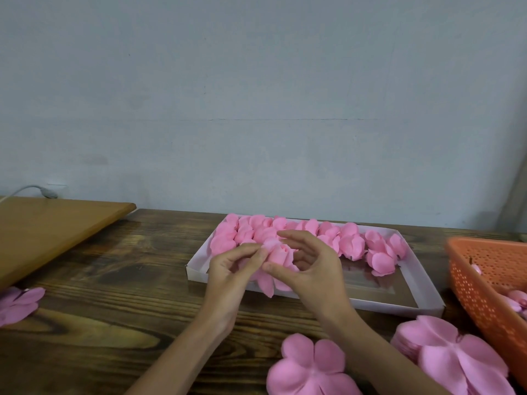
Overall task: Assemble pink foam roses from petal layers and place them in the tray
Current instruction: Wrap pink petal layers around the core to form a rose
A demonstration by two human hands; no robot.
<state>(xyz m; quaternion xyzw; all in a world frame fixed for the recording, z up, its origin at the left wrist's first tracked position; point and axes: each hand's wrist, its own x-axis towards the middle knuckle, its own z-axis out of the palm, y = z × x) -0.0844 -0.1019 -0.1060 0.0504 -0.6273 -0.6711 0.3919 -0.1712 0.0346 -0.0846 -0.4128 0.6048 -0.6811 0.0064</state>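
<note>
Near edge, centre: one flat petal layer [310, 369] lies on the worktop [114, 309]. Just right of it is a stack [453, 354] of the same layers, touching the near side of an orange basket [484, 280] at the right edge. A few pink pieces [516, 302] lie inside the basket. Near left edge: more layers [17, 305], partly cut off by the frame.

Mid-field: both forearms reach in from the near edge and the hands meet over the tray's near-left corner.
- Left hand [231, 269]: grip closed. Its fingertips pinch the upper petals of the rose [278, 256].
- Right hand [310, 266]: grip closed around the same rose. The thumb presses its near side and the fingers curl over its far side.
- The rose is held between the two hands, above the tray's near rim, with its loose lower petals hanging toward the worktop. Its top is blurred, so which petal the left fingers hold is probably an outer one, but this is not certain.

Beyond the hands: a white tray [410, 302] holds finished roses [350, 240] packed along its far side and left end. The near-right part shows bare floor.

Far left: a wooden board [51, 220] with a grey cable [31, 189] behind it. Pale wall [256, 109] at the back.
</note>
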